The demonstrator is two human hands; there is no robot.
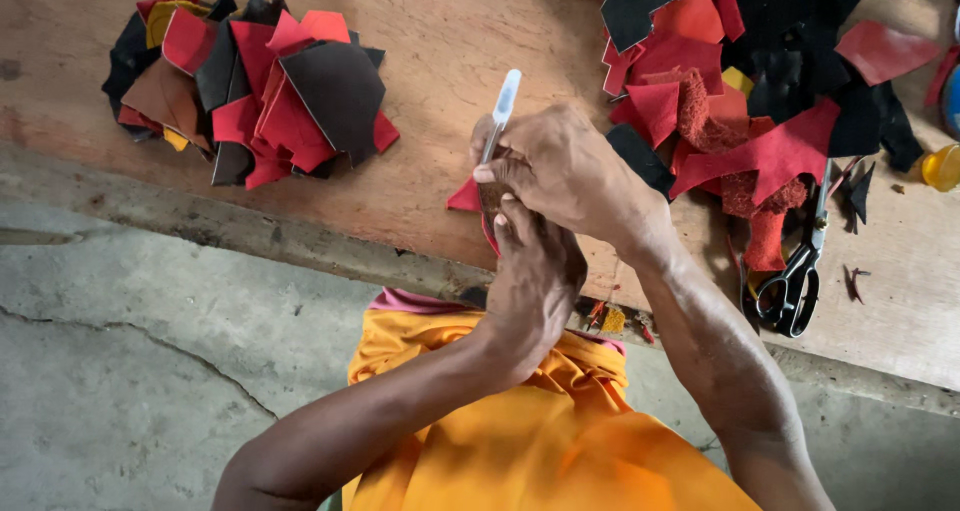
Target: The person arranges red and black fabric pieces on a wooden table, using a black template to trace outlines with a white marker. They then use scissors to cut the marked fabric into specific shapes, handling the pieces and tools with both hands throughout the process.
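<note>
A small red leather scrap [466, 197] sits low over the near edge of the brown wooden worktop [440, 61], mostly hidden between the two hands; only a red corner shows at the left and a thin red strip below the thumb. The right hand [565, 171] comes over it from above, its fingers [500, 171] pressed together around a slim craft knife with a pale translucent cap end [503, 106], which stands nearly upright with the pale end pointing away from the person. The left hand [535, 271] rises from below, its fingers curled shut and pinching the scrap against the right hand; the two hands touch each other.

Far left on the worktop lies a heap of cut leather pieces in red, black, brown and yellow [250, 91], well apart from the hands. To the right spreads a bigger loose pile of red and black leather offcuts [760, 101], some with a rough fuzzy face, reaching close to the right wrist. Black-handled scissors [795, 271] lie at the near edge of that pile, blades pointing away. A small yellow round object [940, 166] sits at the far right edge. Tiny red and yellow trimmings [612, 318] lie just by the worktop's edge. Below is a cracked grey concrete floor [120, 371], and the person's orange garment [540, 441] fills the bottom centre.
</note>
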